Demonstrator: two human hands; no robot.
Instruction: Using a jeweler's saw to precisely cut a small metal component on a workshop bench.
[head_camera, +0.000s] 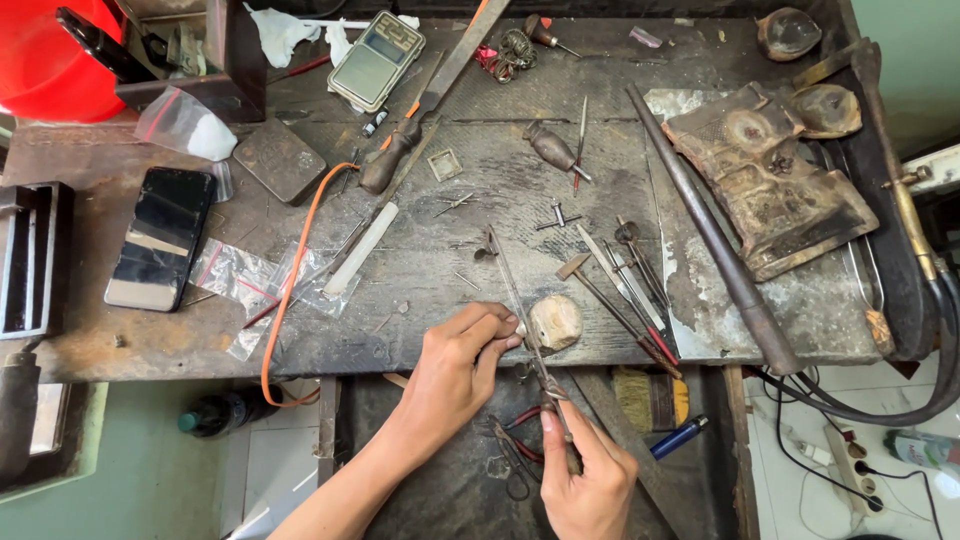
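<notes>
Your right hand (590, 480) is gripping a thin file (515, 295), working it beside the wooden peg (555, 322); your left hand (465, 360) is pinching something tiny, perhaps metal. Filing looks underway, unfinished.

- A worn, dark wooden workbench (480, 300) fills the view, its top scratched, stained and grey with grime.
- A cut-out bay in its front edge holds a lower tray (440, 470).
- Pale green wall (900, 70) shows at the upper right, and green again at the lower left.
- Light tiled floor (840, 400) lies on the right.
- Even daylight, soft shadows.
</notes>
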